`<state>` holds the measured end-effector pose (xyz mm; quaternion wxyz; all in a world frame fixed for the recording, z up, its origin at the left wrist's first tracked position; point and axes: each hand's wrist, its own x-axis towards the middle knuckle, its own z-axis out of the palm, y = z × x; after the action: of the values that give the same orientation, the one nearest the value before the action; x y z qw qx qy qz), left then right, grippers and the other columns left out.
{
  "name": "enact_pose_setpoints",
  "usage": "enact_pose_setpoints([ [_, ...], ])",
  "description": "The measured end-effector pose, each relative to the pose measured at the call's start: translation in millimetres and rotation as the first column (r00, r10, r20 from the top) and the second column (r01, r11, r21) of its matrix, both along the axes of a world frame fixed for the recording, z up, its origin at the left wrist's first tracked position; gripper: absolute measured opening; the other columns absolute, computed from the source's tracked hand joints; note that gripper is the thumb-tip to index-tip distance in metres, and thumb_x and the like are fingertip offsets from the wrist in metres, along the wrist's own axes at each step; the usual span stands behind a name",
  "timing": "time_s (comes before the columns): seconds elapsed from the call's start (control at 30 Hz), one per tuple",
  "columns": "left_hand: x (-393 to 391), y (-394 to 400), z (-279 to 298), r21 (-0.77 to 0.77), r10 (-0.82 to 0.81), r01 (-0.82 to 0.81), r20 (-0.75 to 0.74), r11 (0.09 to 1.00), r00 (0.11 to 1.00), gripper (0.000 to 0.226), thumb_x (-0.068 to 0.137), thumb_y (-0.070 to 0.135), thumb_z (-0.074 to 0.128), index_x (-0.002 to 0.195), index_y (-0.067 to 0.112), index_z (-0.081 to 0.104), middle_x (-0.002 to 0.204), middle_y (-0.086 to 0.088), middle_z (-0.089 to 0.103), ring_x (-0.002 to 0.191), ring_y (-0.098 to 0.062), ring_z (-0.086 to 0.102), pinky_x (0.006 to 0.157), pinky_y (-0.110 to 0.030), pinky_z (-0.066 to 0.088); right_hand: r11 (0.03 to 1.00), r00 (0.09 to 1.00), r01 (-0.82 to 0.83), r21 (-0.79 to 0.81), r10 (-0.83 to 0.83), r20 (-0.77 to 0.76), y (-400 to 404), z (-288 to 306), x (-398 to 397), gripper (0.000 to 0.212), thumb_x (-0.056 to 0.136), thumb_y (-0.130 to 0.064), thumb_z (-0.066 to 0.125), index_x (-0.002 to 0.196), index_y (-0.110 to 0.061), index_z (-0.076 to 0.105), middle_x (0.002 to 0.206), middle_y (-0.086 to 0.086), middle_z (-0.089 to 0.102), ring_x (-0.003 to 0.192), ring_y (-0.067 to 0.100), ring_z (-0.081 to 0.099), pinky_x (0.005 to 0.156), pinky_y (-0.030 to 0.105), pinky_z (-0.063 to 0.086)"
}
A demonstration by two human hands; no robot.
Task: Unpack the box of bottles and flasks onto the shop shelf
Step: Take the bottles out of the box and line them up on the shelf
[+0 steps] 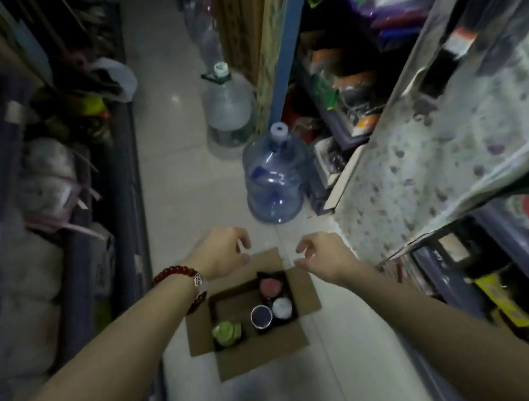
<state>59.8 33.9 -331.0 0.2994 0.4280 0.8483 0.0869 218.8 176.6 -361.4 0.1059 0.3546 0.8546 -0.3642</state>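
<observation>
From your head camera, you are looking down at one open cardboard box (246, 355) lying on the pale floor of the aisle, its long axis running left to right. Four containers are standing upright inside it, tops facing you: a green-capped bottle (226, 333), a pink-lidded one (270, 287), a white-lidded one (282, 307) and a dark steel-rimmed flask (261, 317). Your left hand (226, 249) and right hand (325, 254) are hovering above the box's far edge, fingers loosely spread, holding nothing. Two large water jugs (275, 177) are standing beyond the box.
</observation>
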Motion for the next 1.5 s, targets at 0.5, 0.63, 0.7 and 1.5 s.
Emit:
enact_pose_setpoints([
  [0.5,28,-106,-357,0.027,0.395,-0.407,0.188,0.913,0.899,0.051,0.079,0.046,0.068,0.122,0.022,0.054,0.123,0.000,0.051,0.106,-0.015,0.051,0.087,-0.026,0.046,0.931,0.941,0.211,-0.297,-0.276,-0.196,-105,-358,19,0.054,0.075,-0.023,0.079,0.122,-0.023,0.053,0.117,-0.005,0.061,0.110,0.012,0.058,0.089,0.023,0.047],
  [0.63,39,-123,-417,0.149,0.515,-0.557,0.247,0.817,0.821,0.064,0.074,0.048,0.072,0.129,0.026,0.049,0.136,0.003,0.043,0.124,-0.018,0.043,0.102,-0.034,0.041,0.913,0.891,0.286,-0.291,-0.365,-0.269,-130,-414,20,0.072,0.071,-0.024,0.082,0.134,-0.022,0.047,0.131,-0.011,0.053,0.122,0.000,0.045,0.097,0.010,0.036],
  [0.7,45,-128,-439,0.203,0.525,-0.573,0.245,0.794,0.815,0.064,0.072,0.046,0.074,0.129,0.029,0.050,0.143,0.004,0.038,0.131,-0.017,0.036,0.107,-0.035,0.034,0.911,0.871,0.305,-0.277,-0.385,-0.306,-135,-434,18,0.076,0.071,-0.024,0.083,0.136,-0.023,0.045,0.134,-0.014,0.049,0.124,-0.001,0.042,0.102,0.015,0.036],
  [1.5,36,-133,-493,0.360,0.482,-0.516,0.187,0.777,0.856,0.079,0.061,0.032,0.084,0.131,0.027,0.048,0.130,0.001,0.041,0.109,-0.004,0.035,0.091,-0.018,0.033,0.982,0.931,0.188,-0.021,-0.185,-0.315,-127,-484,-13,0.079,0.073,-0.025,0.081,0.140,-0.026,0.040,0.135,0.001,0.045,0.122,0.011,0.044,0.087,0.006,0.028],
])
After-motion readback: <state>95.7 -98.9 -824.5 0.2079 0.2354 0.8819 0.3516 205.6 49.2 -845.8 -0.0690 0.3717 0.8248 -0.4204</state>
